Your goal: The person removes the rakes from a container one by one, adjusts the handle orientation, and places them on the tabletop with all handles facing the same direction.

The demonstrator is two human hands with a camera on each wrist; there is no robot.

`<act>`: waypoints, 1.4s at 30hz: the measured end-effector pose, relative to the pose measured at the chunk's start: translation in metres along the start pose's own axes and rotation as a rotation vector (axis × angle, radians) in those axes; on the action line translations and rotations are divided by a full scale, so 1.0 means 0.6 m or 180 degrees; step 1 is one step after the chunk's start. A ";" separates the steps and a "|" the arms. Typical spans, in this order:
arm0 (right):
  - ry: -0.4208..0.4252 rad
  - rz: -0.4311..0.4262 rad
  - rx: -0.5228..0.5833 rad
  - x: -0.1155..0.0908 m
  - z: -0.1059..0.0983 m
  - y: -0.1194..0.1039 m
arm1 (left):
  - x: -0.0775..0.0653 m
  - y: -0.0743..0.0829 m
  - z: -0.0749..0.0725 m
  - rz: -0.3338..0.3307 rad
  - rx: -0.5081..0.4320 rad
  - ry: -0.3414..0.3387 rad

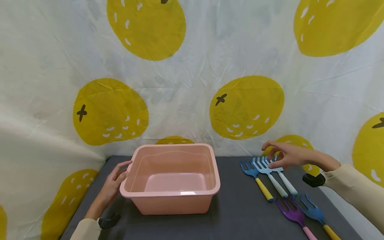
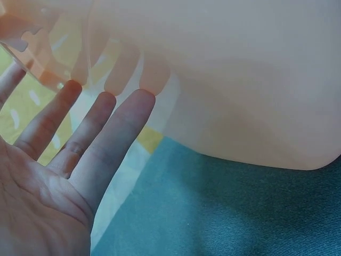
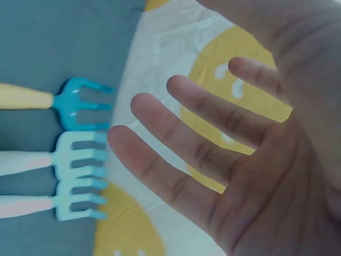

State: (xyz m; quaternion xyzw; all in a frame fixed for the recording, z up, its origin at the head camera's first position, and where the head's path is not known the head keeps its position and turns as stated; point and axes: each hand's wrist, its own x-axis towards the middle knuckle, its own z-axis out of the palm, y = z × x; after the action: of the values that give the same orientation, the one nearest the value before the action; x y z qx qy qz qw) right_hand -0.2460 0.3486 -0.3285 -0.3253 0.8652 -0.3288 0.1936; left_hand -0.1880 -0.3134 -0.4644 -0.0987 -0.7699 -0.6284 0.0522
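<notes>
A pink plastic basin [image 1: 171, 204] stands on the dark table, its inside bare. My left hand [image 1: 112, 183] is at its left side; in the left wrist view the fingertips [image 2: 146, 98] touch the basin wall [image 2: 240, 106], fingers fairly straight. Over the far right of the table, my right hand [image 1: 289, 156] hovers with fingers spread and nothing held. Beneath and beside it lie two pale blue hand rakes [image 1: 277, 185] and a blue hand fork with a yellow handle [image 1: 264, 190]. The right wrist view shows those tools [image 3: 80, 154] left of the fingers.
Nearer the front right lie a purple hand fork [image 1: 295, 215] with a pink handle and another blue hand fork [image 1: 313, 212] with a yellow handle. A white cloth with yellow fruit prints [image 1: 180, 100] hangs behind the table [image 1: 240, 220] and along its sides.
</notes>
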 end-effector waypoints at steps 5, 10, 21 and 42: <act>-0.0069 0.0242 0.0021 0.040 -0.016 -0.030 | 0.002 -0.001 0.001 -0.0020 0.0017 0.0022; -0.0182 0.0318 0.0088 0.089 -0.027 -0.064 | 0.001 0.002 0.005 -0.0015 0.0059 0.0066; -0.0267 0.0303 -0.0206 0.191 -0.022 -0.132 | -0.004 0.000 0.007 0.0022 0.0083 0.0074; -0.1108 -0.0130 -0.0684 0.408 0.102 -0.220 | 0.003 0.004 0.011 0.0061 0.0044 0.0029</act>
State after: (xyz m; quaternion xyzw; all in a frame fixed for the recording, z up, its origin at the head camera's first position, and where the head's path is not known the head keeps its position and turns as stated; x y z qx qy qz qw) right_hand -0.3296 0.0767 -0.3096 -0.4135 0.8420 -0.1773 0.2977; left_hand -0.1888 -0.3061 -0.4631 -0.1027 -0.7729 -0.6230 0.0624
